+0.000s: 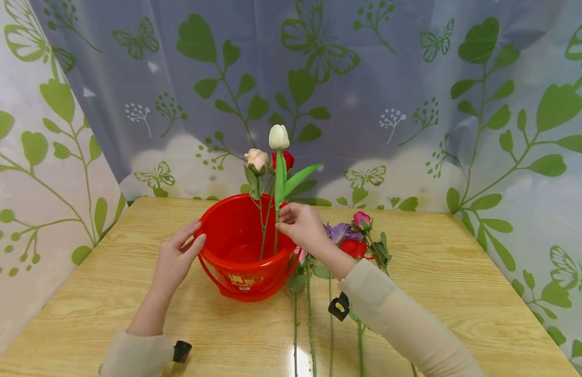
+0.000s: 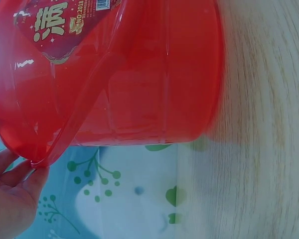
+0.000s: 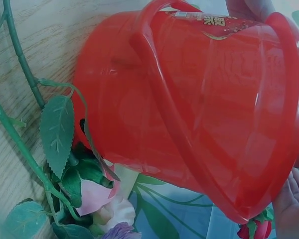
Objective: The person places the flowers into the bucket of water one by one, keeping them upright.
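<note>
My right hand (image 1: 304, 222) pinches the green stem of a white tulip (image 1: 278, 137) upright over the red plastic bucket (image 1: 243, 269). The tulip's lower stem reaches down inside the bucket. Just behind it a pale pink rose (image 1: 256, 159) and a red rose (image 1: 284, 160) stand up from the bucket, their stems inside. At the bucket's left rim, the fingertips of my left hand (image 1: 173, 259) rest with fingers fairly straight. The left wrist view shows this hand (image 2: 12, 199) touching the rim where the handle joins. In the right wrist view, the right hand (image 3: 293, 204) is beside the rim.
Right of the bucket, several flowers lie on the wooden table (image 1: 441, 272), among them a purple flower (image 1: 341, 233) and a magenta rose (image 1: 361, 219). Their stems run toward the front edge, partly under my right forearm. A patterned curtain (image 1: 366, 104) hangs behind.
</note>
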The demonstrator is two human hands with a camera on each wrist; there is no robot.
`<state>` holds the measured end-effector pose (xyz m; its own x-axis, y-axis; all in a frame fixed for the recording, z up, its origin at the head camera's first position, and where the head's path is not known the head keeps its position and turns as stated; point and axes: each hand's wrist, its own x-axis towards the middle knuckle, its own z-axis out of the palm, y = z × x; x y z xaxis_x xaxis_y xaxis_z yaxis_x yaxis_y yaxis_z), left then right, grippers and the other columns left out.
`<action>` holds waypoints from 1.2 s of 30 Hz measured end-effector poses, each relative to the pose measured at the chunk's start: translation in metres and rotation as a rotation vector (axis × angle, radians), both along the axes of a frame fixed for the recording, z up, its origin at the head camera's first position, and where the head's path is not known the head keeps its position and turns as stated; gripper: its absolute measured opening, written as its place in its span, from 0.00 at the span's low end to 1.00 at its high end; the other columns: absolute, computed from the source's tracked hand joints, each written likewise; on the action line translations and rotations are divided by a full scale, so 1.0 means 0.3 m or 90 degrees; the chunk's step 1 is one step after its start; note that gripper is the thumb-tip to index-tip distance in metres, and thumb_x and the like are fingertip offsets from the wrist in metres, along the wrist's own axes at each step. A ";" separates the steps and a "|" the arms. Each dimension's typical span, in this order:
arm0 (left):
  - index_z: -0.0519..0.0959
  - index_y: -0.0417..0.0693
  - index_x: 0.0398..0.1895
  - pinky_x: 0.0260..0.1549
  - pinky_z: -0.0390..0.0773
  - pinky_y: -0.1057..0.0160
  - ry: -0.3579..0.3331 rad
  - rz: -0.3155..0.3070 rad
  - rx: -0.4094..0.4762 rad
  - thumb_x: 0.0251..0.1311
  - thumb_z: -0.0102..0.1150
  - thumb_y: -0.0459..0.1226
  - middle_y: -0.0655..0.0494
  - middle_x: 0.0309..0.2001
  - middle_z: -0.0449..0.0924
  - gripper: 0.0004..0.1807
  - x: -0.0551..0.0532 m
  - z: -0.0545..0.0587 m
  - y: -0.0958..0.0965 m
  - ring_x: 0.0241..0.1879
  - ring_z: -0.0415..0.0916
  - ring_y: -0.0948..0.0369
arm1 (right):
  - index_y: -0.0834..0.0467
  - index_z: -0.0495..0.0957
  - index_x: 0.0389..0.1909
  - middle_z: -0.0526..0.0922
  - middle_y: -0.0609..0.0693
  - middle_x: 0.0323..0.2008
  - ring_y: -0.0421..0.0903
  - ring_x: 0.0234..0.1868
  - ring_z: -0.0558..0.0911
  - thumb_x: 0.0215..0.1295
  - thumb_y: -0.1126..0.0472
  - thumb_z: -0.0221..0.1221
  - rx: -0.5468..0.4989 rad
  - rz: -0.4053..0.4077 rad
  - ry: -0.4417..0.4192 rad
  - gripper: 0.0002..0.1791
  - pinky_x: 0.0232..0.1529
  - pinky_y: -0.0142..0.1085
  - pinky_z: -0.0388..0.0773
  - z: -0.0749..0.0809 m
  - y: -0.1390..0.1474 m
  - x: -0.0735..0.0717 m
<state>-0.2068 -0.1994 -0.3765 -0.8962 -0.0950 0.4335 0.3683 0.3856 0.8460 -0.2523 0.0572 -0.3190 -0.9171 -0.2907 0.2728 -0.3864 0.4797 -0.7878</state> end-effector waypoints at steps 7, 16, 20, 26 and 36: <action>0.70 0.33 0.54 0.42 0.70 0.68 0.002 0.001 -0.004 0.58 0.54 0.34 0.43 0.57 0.67 0.21 -0.005 -0.003 0.001 0.57 0.63 0.52 | 0.62 0.77 0.35 0.80 0.50 0.30 0.43 0.32 0.79 0.54 0.67 0.60 0.007 0.027 0.026 0.07 0.33 0.31 0.78 -0.002 0.001 0.006; 0.70 0.32 0.54 0.43 0.70 0.69 0.004 -0.005 0.002 0.58 0.54 0.34 0.42 0.57 0.66 0.21 -0.006 -0.007 0.004 0.57 0.62 0.51 | 0.60 0.77 0.35 0.80 0.48 0.32 0.42 0.34 0.78 0.54 0.65 0.60 -0.002 0.030 0.044 0.07 0.33 0.31 0.77 0.004 0.022 0.027; 0.70 0.32 0.54 0.42 0.70 0.71 0.004 -0.007 0.006 0.58 0.54 0.34 0.42 0.57 0.66 0.21 -0.005 -0.007 0.005 0.57 0.62 0.51 | 0.60 0.77 0.35 0.80 0.51 0.34 0.43 0.35 0.79 0.54 0.65 0.61 -0.017 0.026 0.039 0.07 0.33 0.33 0.77 0.009 0.040 0.038; 0.70 0.32 0.54 0.42 0.70 0.73 0.004 -0.002 0.005 0.58 0.54 0.34 0.42 0.57 0.66 0.21 -0.002 -0.006 0.005 0.57 0.62 0.51 | 0.64 0.77 0.37 0.80 0.54 0.35 0.44 0.35 0.79 0.54 0.65 0.60 -0.039 0.027 0.034 0.10 0.34 0.34 0.78 0.007 0.078 0.054; 0.70 0.33 0.54 0.42 0.69 0.74 0.004 -0.002 0.005 0.58 0.54 0.34 0.42 0.57 0.67 0.21 0.006 0.004 0.004 0.57 0.63 0.51 | 0.64 0.78 0.37 0.81 0.52 0.34 0.45 0.36 0.79 0.53 0.66 0.61 -0.046 0.019 0.031 0.10 0.36 0.33 0.78 -0.015 0.146 0.099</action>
